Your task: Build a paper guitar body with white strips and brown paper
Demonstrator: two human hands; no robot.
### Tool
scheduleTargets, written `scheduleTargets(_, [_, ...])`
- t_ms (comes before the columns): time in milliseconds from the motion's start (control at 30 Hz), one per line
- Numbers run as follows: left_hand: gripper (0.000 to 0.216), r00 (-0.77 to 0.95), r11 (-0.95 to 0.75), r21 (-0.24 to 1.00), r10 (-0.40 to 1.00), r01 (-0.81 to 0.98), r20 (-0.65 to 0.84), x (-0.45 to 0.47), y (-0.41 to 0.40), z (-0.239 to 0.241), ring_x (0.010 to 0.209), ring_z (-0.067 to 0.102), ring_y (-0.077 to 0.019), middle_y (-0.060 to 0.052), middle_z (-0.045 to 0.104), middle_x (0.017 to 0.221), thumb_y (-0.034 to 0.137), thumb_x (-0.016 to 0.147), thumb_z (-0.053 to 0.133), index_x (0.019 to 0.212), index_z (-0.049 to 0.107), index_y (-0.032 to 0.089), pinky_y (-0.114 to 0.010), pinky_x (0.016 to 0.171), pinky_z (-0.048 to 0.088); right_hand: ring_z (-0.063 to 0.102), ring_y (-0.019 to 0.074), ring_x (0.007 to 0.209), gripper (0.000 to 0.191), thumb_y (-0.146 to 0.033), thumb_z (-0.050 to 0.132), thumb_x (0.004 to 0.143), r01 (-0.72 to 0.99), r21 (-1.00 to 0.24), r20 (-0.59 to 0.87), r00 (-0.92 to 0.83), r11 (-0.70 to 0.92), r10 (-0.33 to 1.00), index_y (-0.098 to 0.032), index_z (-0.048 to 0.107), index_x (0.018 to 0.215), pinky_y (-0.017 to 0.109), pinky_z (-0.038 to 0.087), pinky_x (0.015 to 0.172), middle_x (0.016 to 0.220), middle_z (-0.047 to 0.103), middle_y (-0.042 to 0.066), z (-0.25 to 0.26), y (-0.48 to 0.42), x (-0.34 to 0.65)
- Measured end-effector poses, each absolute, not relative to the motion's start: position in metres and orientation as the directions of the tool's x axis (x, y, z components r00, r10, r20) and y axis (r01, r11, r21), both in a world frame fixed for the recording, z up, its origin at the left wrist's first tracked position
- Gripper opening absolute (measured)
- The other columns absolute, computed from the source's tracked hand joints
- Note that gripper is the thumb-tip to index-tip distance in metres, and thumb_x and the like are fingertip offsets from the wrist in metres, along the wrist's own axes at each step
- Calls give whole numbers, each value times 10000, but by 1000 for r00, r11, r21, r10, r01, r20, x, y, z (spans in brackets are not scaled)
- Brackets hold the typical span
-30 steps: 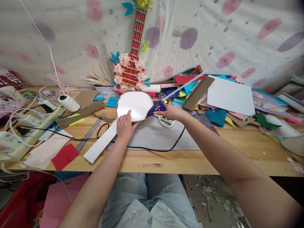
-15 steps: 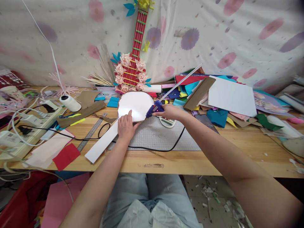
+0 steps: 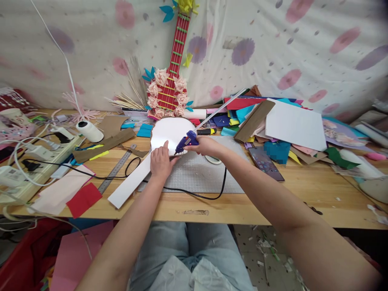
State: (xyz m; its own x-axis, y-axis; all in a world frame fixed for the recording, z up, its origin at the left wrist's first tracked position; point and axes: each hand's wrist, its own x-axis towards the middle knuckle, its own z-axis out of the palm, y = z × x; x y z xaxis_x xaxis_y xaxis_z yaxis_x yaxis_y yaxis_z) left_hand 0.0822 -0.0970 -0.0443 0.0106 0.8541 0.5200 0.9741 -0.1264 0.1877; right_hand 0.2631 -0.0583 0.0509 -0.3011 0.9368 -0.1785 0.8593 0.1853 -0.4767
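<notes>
A white cutout [image 3: 169,130] with a rounded body and a long straight strip lies on the grey cutting mat [image 3: 194,178]. My left hand [image 3: 161,162] rests on it where body and strip meet, fingers laid out and thumb apart. Wrapped round the handle of a blue glue gun [image 3: 186,141] is my right hand [image 3: 209,146]. The gun's nozzle points down-left at the cutout's near edge, close to my left thumb. From the gun's back sticks a long translucent glue stick [image 3: 221,107]. Its black cord [image 3: 194,195] loops across the mat.
A red guitar model with pink flowers [image 3: 166,93] leans on the curtain. Left are a power strip [image 3: 51,163], thread spool [image 3: 89,131] and steel ruler [image 3: 117,169]. Right are a phone [image 3: 266,163], white board [image 3: 295,125] and coloured scraps. A yellow-black cutter [image 3: 206,131] lies behind the gun.
My right hand has moved the glue gun left along the cutout's near edge, closer to my left thumb. The cord shifted with it, and more of the phone shows. My left hand stayed put.
</notes>
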Motion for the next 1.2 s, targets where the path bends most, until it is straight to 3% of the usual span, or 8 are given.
scheduleTargets(333, [667, -5, -136, 224, 846, 965, 533, 82, -96, -44, 983, 509, -291, -145, 609, 1025, 471, 826, 516, 1351, 349, 95, -398, 894, 350, 465, 77, 491, 407, -562, 580, 739, 587, -800, -87, -320, 125, 943, -174, 604, 861, 204, 375, 473, 742, 663, 23, 40, -68, 288])
scheduleTargets(500, [676, -13, -137, 241, 845, 961, 534, 82, -94, -45, 980, 514, -292, -138, 617, 1022, 482, 819, 527, 1348, 351, 100, -398, 886, 353, 454, 89, 475, 479, -602, 564, 704, 501, -859, 97, -37, 103, 995, -134, 633, 781, 226, 377, 478, 660, 641, 43, 11, -64, 345])
scheduleTargets(600, [694, -53, -123, 281, 836, 952, 546, 82, -93, -46, 977, 519, -294, -129, 624, 1023, 511, 793, 554, 1332, 366, 115, -393, 879, 358, 499, 119, 508, 487, -605, 523, 726, 580, -813, 182, 186, 42, 966, -132, 640, 735, 258, 409, 533, 683, 654, 73, -15, -60, 377])
scheduleTargets(767, [708, -79, -116, 309, 830, 944, 552, 83, -94, -45, 975, 521, -287, -117, 634, 1022, 512, 769, 591, 1321, 367, 130, -391, 883, 358, 616, 262, 830, 479, -585, 511, 743, 743, -643, 171, 374, -185, 911, -141, 653, 853, 343, 440, 717, 843, 679, 130, -41, -58, 396])
scheduleTargets(900, [749, -58, -118, 295, 848, 948, 526, 81, -95, -43, 991, 519, -292, -115, 626, 1042, 508, 723, 646, 1315, 378, 136, -391, 888, 359, 589, 299, 945, 547, -610, 474, 764, 832, -489, 169, 387, -264, 907, -133, 600, 999, 373, 426, 767, 981, 650, 164, -43, -58, 394])
scheduleTargets(1033, [684, -26, -136, 283, 865, 949, 501, 76, -95, -43, 1010, 518, -286, -101, 620, 1069, 446, 715, 679, 1283, 424, 163, -383, 878, 370, 497, 335, 1068, 609, -538, 634, 684, 901, -292, 356, 414, -320, 838, -66, 517, 1050, 386, 376, 862, 1108, 565, 232, -41, -66, 394])
scheduleTargets(1133, [640, 1, -172, 290, 861, 942, 508, 72, -94, -44, 1027, 514, -273, -88, 617, 1121, 389, 724, 684, 1278, 441, 179, -372, 883, 373, 526, 331, 978, 522, -487, 671, 674, 919, -207, 303, 387, -336, 871, -90, 518, 977, 384, 381, 806, 1002, 590, 209, -36, -82, 388])
scheduleTargets(1200, [627, 13, -187, 287, 856, 939, 516, 72, -94, -45, 1027, 511, -269, -78, 624, 1136, 377, 730, 680, 1283, 449, 192, -372, 883, 373, 552, 292, 875, 353, -451, 635, 726, 950, -201, 222, 283, -240, 933, -151, 528, 878, 358, 391, 724, 883, 609, 139, -32, -94, 374])
